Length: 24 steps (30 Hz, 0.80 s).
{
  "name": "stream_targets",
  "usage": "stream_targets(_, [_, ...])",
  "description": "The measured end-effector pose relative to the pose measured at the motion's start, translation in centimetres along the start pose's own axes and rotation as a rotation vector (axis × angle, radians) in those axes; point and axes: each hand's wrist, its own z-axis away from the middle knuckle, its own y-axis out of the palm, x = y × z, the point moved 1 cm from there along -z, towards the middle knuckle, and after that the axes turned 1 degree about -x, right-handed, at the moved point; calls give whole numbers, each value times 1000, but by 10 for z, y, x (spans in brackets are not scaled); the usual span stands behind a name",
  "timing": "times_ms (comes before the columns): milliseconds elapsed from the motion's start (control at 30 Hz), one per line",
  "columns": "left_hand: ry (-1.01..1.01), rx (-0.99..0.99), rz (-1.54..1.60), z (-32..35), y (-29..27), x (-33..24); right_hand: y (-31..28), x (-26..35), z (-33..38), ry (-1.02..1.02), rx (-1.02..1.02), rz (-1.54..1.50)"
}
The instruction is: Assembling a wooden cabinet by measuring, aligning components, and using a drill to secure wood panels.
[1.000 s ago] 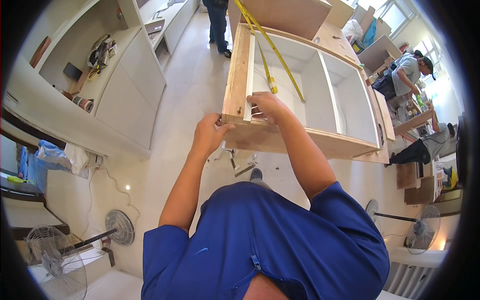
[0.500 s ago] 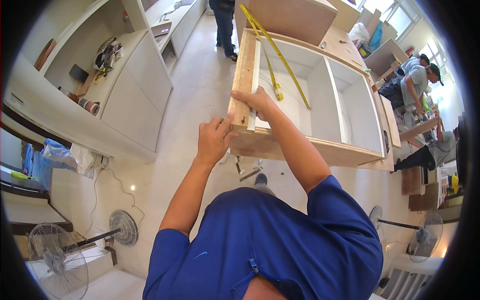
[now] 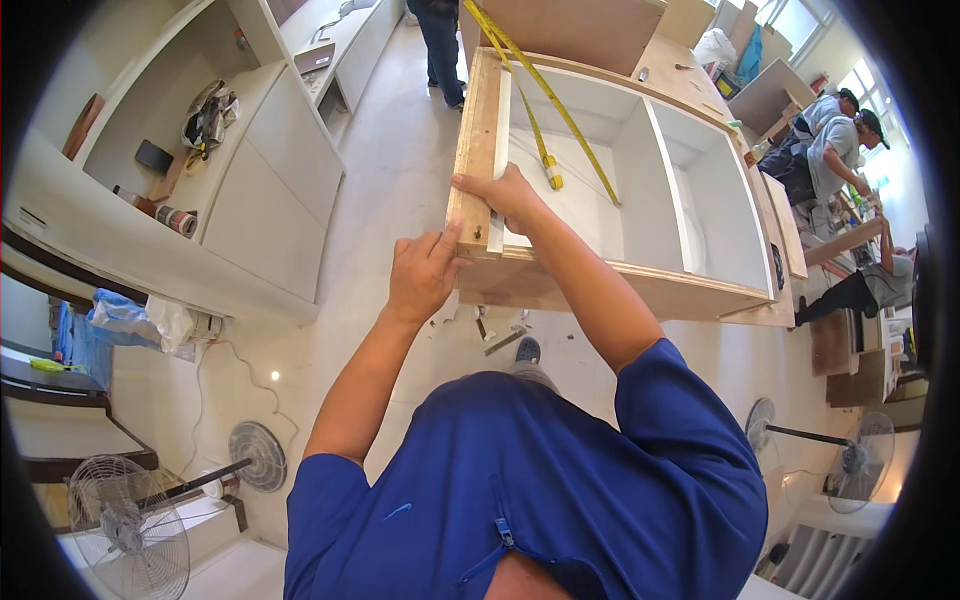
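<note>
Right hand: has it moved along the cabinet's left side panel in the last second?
Yes. The right hand slid up the cabinet's left side panel, away from the near corner, where the left hand is.

Pale floor (image 3: 400,190) under cabinet (image 3: 640,170), fans (image 3: 255,455)

Cabinet-fitting site: unfinished plywood cabinet carcass (image 3: 620,180), yellow tape measure (image 3: 540,100), floor fans (image 3: 120,520) (co-workers nearby).

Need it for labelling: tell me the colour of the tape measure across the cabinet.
Yellow tape measure, head view.
</note>
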Motion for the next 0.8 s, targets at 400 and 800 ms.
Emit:
stream_targets(400, [26,-13,-4,0,-2,-2,1,-2,0,14,-52,91])
stream_targets(800, [-33,-16,4,-1,-1,-3,7,0,2,-2,-42,22])
